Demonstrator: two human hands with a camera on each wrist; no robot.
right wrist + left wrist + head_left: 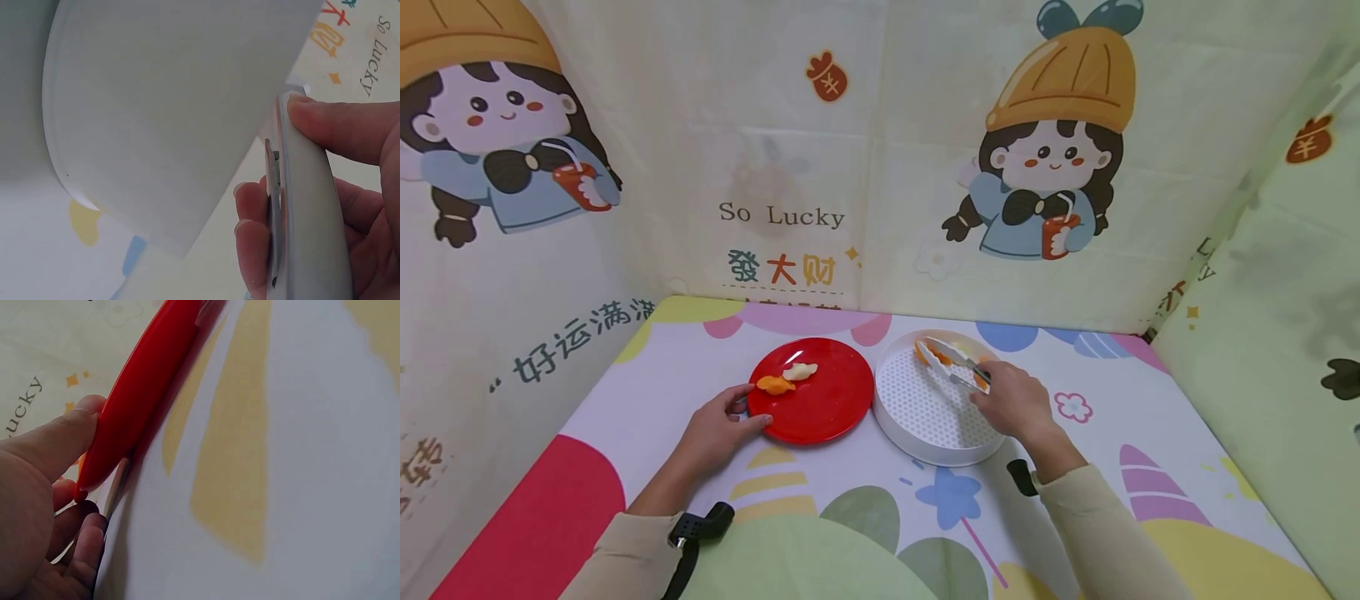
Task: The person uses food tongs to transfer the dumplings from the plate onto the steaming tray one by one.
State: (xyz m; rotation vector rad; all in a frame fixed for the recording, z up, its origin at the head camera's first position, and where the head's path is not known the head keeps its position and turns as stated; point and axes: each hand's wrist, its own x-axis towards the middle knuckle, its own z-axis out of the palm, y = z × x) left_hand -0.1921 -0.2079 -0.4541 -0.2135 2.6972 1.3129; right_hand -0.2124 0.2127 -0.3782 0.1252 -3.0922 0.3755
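Observation:
My left hand (718, 429) pinches the left rim of a red plate (827, 408), thumb over the edge and fingers beneath, as the left wrist view shows. On the plate lie an orange dumpling-shaped piece (775, 385) and a cream dumpling-shaped piece (801, 372), side by side. My right hand (1017, 402) grips metal tongs with pale handles (315, 206). The tongs' tips reach over a round white steamer tray (942, 457) with a perforated floor. At the tips, an orange piece (921, 353) shows partly behind them; whether they pinch it I cannot tell.
The tray stands right beside the plate on a patterned tabletop (865, 467). Printed cloth walls (887, 167) rise behind the table and along both sides. A black wrist camera (703, 525) is strapped to the left forearm.

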